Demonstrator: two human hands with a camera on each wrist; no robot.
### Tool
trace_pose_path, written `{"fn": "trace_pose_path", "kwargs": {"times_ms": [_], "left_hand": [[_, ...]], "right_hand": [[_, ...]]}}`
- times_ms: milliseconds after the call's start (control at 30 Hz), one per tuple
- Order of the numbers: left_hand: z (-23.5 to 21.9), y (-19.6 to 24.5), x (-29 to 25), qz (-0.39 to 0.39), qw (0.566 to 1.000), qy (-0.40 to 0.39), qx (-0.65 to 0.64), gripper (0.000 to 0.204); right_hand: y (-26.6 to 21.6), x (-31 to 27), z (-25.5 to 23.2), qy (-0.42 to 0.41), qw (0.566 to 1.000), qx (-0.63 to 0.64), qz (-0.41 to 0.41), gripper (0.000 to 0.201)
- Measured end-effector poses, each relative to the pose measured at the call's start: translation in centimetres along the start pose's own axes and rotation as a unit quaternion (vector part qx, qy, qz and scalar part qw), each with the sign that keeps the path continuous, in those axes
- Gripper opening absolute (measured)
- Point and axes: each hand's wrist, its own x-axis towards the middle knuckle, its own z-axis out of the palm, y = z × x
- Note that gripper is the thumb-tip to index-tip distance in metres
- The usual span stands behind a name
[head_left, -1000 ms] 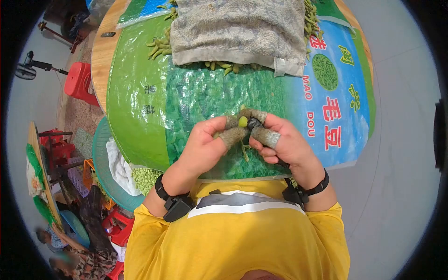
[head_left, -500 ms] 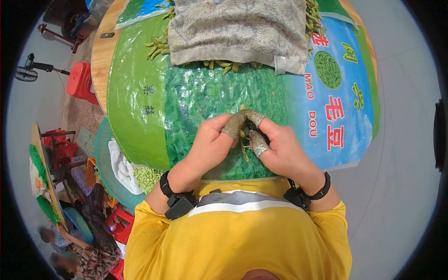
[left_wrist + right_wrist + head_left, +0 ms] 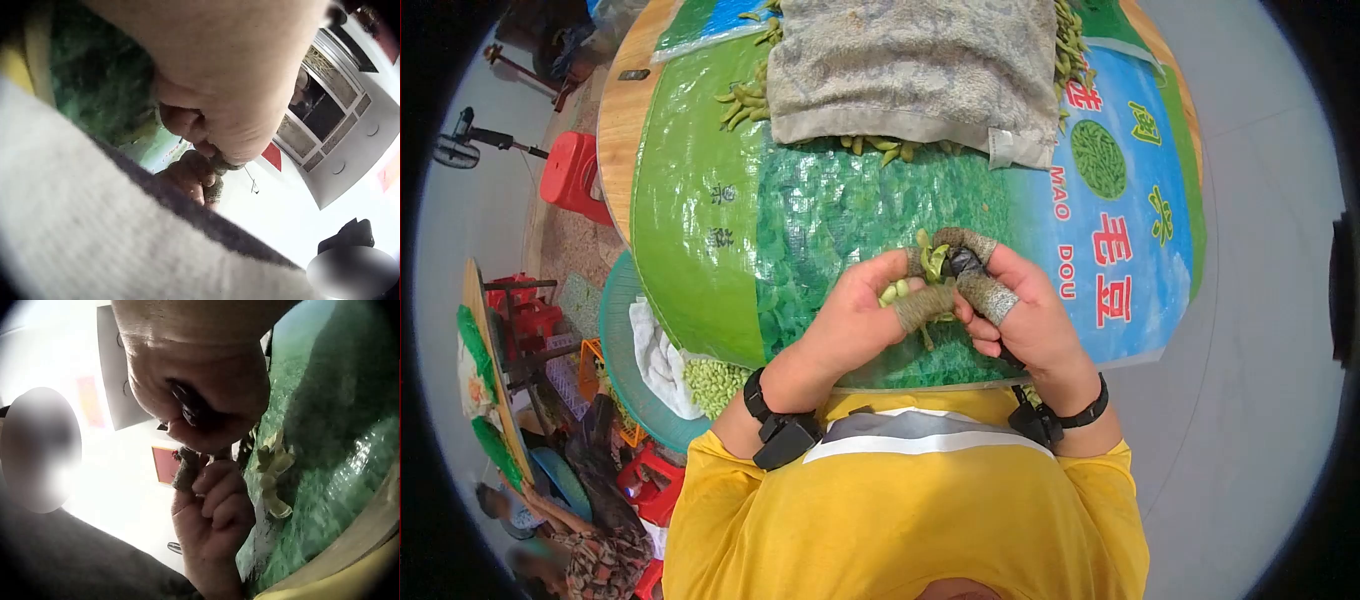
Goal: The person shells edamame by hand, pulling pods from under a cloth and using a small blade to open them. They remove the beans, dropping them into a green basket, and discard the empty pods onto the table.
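Observation:
Both hands meet over the near middle of the table, thumbs and forefingers wrapped in grey-brown tape. A green edamame pod [image 3: 934,261], split open, is pinched between them. My left hand [image 3: 912,292] holds its near side, with pale green beans [image 3: 889,293] showing against the curled fingers. My right hand [image 3: 972,272] pinches the pod's far side with a small dark tool at its fingertips. In the right wrist view the left hand's fingers [image 3: 215,500] are curled above empty pod shells [image 3: 275,472] on the green sheet.
A printed green and blue sack [image 3: 700,200] covers the round table. A grey towel [image 3: 910,65] lies over a heap of pods [image 3: 745,100] at the far side. A teal basin [image 3: 613,330] with shelled beans [image 3: 710,382] sits low on the left, past a red stool [image 3: 570,170].
Half a second ago the hands were pressed close over the pod. Now they have drawn slightly apart, the pod is open and beans show at the left fingers.

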Motion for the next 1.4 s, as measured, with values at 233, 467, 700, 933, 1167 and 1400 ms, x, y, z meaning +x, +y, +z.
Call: {"fn": "trace_pose_path", "kwargs": {"times_ms": [233, 467, 700, 933, 1167, 1400], "left_hand": [[-0.6, -0.3, -0.4, 0.083, 0.976, 0.028, 0.201, 0.013], [-0.9, -0.5, -0.8, 0.045, 0.996, 0.016, 0.079, 0.017], [-0.7, -0.4, -0.9, 0.009, 0.999, 0.046, 0.014, 0.019], [-0.9, -0.8, -0.8, 0.098, 0.98, 0.036, 0.167, 0.013], [-1.3, -0.8, -0.7, 0.187, 0.927, 0.039, 0.323, 0.012], [-1.6, -1.7, -0.8, -0.061, 0.911, -0.107, -0.393, 0.02]], "right_hand": [[0.3, -0.1, 0.8, -0.002, 1.0, 0.007, -0.005, 0.04], [0.8, -0.8, 0.9, 0.052, 0.986, -0.127, -0.095, 0.044], [0.6, -1.5, 0.7, -0.011, 0.991, -0.121, -0.062, 0.048], [0.7, -0.9, 0.5, -0.034, 0.998, -0.052, -0.01, 0.043], [0.7, 0.0, 0.5, -0.034, 0.999, 0.001, 0.035, 0.034], [1.8, 1.0, 0.6, -0.048, 0.976, -0.165, -0.135, 0.034]]}}
